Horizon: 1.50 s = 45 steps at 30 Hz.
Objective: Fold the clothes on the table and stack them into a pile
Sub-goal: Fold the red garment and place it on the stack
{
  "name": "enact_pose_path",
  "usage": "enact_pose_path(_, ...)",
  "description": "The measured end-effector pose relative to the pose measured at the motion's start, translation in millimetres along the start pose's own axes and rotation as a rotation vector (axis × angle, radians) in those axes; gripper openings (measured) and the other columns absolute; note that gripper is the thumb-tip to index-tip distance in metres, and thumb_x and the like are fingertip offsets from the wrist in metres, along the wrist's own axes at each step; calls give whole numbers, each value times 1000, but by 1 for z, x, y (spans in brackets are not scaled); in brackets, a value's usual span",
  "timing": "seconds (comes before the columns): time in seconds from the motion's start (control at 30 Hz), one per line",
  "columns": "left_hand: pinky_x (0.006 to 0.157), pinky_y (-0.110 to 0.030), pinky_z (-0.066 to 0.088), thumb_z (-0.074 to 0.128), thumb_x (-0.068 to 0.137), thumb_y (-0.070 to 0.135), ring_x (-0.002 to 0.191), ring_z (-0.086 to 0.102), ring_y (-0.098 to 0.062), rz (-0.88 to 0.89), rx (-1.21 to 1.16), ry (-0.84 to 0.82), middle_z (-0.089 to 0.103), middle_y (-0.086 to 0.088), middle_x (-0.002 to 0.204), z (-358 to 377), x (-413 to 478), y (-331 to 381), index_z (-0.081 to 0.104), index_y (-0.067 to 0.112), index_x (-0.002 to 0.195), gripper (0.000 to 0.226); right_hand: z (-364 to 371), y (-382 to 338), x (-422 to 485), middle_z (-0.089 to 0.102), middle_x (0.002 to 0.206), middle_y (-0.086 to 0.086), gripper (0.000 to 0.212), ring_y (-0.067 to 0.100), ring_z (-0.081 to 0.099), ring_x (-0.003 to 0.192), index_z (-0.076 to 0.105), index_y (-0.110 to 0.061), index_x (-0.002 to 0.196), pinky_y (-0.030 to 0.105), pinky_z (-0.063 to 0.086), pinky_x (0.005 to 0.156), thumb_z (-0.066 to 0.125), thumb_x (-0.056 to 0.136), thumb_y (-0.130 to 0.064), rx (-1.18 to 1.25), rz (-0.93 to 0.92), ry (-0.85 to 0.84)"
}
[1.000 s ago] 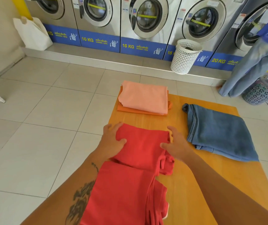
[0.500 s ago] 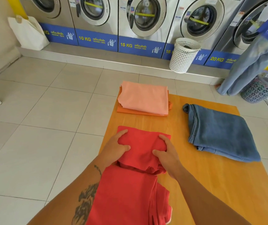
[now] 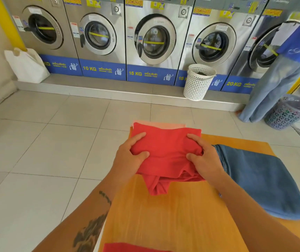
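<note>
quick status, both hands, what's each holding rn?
Left hand: closed, gripping the left side of the folded red garment.
Right hand: closed, gripping the right side of the same garment.

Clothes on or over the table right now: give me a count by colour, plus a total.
Red: 2, the folded red garment held in the left hand and right hand, and a red piece at the near edge
Pink: 1, pink garment, mostly hidden
Blue: 1, blue garment
Total: 4 visible
</note>
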<state>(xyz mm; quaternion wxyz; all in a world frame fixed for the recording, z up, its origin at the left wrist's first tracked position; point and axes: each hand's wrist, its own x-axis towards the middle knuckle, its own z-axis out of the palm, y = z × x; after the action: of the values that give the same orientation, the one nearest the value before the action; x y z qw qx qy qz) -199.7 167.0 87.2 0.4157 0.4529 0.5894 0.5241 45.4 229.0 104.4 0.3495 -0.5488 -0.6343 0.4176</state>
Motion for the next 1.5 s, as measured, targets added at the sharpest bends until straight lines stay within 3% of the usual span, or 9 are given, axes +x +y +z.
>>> enact_pose_path(0.23,85,-23,53,69,86,18,118,53,-17,5,130,53,46,7,136,13,106,-10,48,45,139,63,17,4,108,58,112,-4,64,9,62,69,47,-43,136,15,49,48,64,83,-12,-263,19,61)
enact_pose_path(0.33,109,-41,39,62,90,34,139,30,-31,-142,537,-59,27,-5,156,19,129,-43,27,36,153,72,34,39,127,28,151,10,72,35,54,116,23,-32,152,37,55,89,57,89,-32,-610,214,-180)
enact_pose_path(0.4,116,-50,25,54,90,48,143,17,-37,-187,753,-115,14,-8,162,19,131,-62,16,35,155,77,44,60,125,7,162,6,75,44,30,139,9,-34,155,52,34,112,48,92,-43,-733,292,-292)
enact_pose_path(0.77,110,-57,33,41,95,56,138,27,-36,-188,796,-100,14,-7,160,16,115,-74,4,41,155,72,48,57,112,0,165,8,69,42,11,147,-1,-33,156,54,15,119,36,98,-45,-796,272,-311)
enact_pose_path(0.93,105,-54,39,49,93,34,130,39,-29,-146,633,69,30,-4,150,5,68,-63,22,29,153,66,31,43,89,2,165,0,67,44,13,144,12,-32,155,56,21,116,37,95,-47,-836,170,-283)
enact_pose_path(1.1,96,-31,42,56,91,21,121,47,-17,-134,627,-31,40,1,145,-21,-12,-67,42,29,143,54,14,47,30,8,162,2,67,39,20,144,19,-36,152,48,34,110,50,93,-37,-746,70,-279)
enact_pose_path(1.2,83,-15,41,57,93,22,113,51,-5,-281,599,-168,38,7,149,-35,-66,-74,43,32,143,53,8,56,-23,20,158,0,62,16,57,105,23,-38,151,23,49,73,52,96,-36,-590,126,-407)
enact_pose_path(1.43,92,-25,43,63,86,34,123,52,-14,-446,601,-336,52,10,136,-37,-160,-68,46,37,139,56,12,69,-134,54,76,2,47,14,47,55,44,-18,143,31,40,53,56,97,-19,-170,481,-626)
enact_pose_path(1.5,90,-25,41,66,85,36,121,52,-14,-432,678,-343,53,10,130,-34,-181,-69,49,39,136,54,13,69,-160,57,80,1,46,14,49,62,46,-23,140,29,43,55,59,96,-25,-161,483,-687)
